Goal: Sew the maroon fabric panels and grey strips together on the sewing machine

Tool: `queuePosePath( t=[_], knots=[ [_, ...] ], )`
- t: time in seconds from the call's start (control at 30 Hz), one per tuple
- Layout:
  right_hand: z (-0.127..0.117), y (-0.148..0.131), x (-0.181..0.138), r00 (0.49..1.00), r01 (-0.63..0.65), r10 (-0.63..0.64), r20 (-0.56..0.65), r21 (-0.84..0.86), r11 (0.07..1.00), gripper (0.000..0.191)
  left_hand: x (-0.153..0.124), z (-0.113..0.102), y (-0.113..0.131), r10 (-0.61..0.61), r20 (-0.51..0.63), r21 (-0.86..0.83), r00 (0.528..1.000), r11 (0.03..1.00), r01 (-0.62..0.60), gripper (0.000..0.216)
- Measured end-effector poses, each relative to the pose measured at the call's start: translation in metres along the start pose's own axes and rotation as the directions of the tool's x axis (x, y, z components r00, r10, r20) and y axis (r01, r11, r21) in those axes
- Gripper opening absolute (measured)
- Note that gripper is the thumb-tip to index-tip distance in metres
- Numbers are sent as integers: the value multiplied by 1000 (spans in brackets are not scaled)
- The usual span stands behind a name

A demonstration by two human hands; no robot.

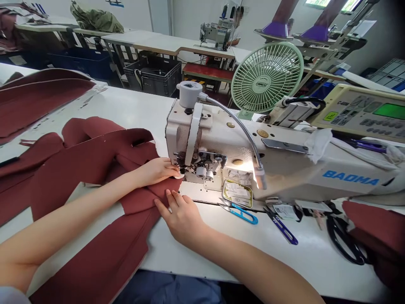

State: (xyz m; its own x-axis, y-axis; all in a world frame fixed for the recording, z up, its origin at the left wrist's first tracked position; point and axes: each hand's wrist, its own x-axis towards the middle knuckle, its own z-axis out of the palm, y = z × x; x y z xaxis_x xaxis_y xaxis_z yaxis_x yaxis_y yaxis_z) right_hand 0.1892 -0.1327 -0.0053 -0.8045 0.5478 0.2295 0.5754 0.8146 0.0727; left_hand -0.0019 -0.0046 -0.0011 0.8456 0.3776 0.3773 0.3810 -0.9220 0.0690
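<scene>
A dark red fabric piece (95,253) lies across the white table and runs up to the needle area of the sewing machine (284,169). My left hand (158,170) rests flat on the fabric just left of the presser foot (186,169), fingers stretched toward it. My right hand (182,217) lies on the near edge of the same fabric, fingers extended and together, pressing it down. Neither hand grips anything.
More dark red pieces (38,101) are stacked at the left. Blue thread snips (242,211), purple snips (283,228) and black scissors (343,240) lie on the table right of my hands. A green fan (267,78) and a control panel (363,112) stand behind the machine.
</scene>
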Motion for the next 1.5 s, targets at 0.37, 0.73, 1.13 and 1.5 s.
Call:
queuePosePath(
  t=[0.37,0.73,1.13,1.5],
  knots=[
    [-1,14,-1,998,-47,44,45,53,998,48,11,-1,26,-19,37,205,999,979,11,23],
    [1,17,2,995,-88,86,59,34,996,47,14,-5,33,-124,12,227,992,967,118,20],
    [3,13,3,995,-95,95,34,-1,995,47,21,-18,42,-137,99,302,986,948,102,23],
    [6,13,4,993,-115,116,23,-30,993,47,33,-30,53,-252,151,247,956,946,211,18]
  ],
)
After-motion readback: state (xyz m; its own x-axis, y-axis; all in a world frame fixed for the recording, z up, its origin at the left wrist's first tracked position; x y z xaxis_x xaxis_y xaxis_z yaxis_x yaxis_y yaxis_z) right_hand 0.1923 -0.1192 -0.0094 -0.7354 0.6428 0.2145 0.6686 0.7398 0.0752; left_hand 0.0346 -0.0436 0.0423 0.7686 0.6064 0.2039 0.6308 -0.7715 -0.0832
